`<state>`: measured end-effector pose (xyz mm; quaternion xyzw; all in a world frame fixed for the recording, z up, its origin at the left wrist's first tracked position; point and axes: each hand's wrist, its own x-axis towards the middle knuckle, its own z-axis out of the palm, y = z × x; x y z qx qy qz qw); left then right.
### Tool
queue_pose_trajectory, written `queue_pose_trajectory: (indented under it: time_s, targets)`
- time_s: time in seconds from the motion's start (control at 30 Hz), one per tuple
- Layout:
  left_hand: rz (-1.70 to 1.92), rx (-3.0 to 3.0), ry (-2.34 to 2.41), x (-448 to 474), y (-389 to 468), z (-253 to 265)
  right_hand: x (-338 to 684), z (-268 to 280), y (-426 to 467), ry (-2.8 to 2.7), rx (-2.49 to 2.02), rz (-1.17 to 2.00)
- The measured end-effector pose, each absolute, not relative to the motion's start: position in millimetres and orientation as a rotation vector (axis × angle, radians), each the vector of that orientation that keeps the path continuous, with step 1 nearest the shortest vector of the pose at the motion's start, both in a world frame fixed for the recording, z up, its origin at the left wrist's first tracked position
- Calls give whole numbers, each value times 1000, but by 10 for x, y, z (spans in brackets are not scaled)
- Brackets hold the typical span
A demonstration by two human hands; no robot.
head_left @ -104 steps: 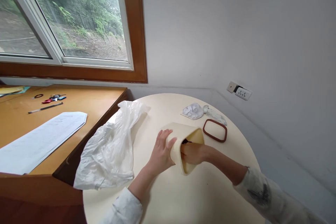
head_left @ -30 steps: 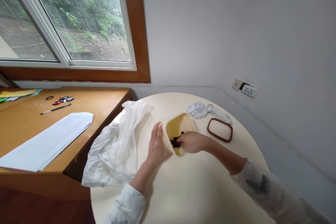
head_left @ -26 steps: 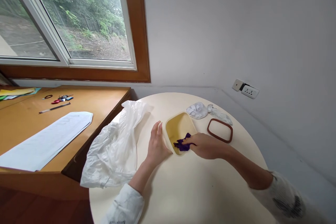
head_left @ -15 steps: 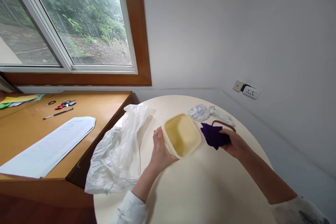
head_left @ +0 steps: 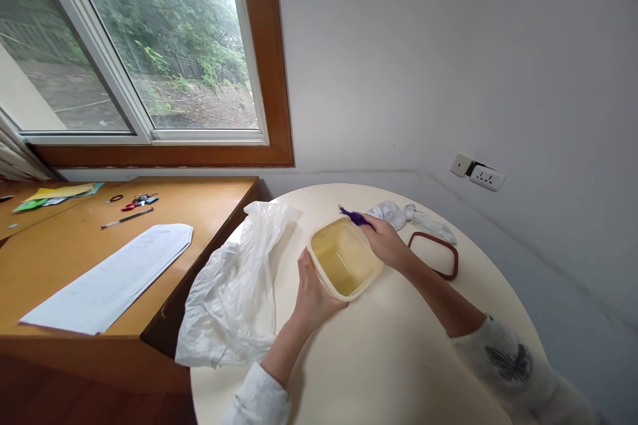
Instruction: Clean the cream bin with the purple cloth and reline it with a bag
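Right hand (head_left: 386,244) is closed on a small purple cloth (head_left: 353,216) and rests over the far rim of the cream container (head_left: 343,259); only a corner of the cloth shows beyond the fingers, just outside the rim on the far side. Left hand (head_left: 312,289) grips the near wall of the same container, with the thumb along the rim and the fingers under the side, so the box is a little tilted with its mouth toward the camera. The container stands on the round table (head_left: 389,358) and looks empty inside, with only a shine on the bottom.

Judging from this, the step in hand is wiping the container, and the cloth is now at the outer far edge and no longer in the inside. The next move probably calls for a firm hold by the left hand, so that the box does not slide while the cloth is pressed along the rim or the outer wall.

Near the right hand lies the lid with the brown rim (head_left: 434,254), flat on the table and apart from the container. Behind it are crumpled clear wrappers (head_left: 413,216). A white plastic bag (head_left: 234,285) lies just beside the left hand, hanging over the table edge toward the wooden desk (head_left: 64,259).
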<state>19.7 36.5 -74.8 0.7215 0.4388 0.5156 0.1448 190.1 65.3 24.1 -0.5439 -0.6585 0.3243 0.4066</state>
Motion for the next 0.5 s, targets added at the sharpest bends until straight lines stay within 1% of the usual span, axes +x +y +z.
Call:
queue_pose_trajectory:
  time_s: [0.13, 0.27, 0.37, 0.5]
  targets:
    - [1469, 2047, 1272, 180, 375, -748, 1762, 301, 857, -1952, -1471, 548]
    - [1487, 1990, 1286, 166, 390, -744, 1621, 299, 896, -2184, -1444, 367]
    - [1444, 1956, 1319, 160, 405, -766, 1486, 290, 873, -2301, -1381, 331]
    - [1404, 1884, 1359, 144, 432, -829, 1294, 286, 832, -2387, -1197, 409]
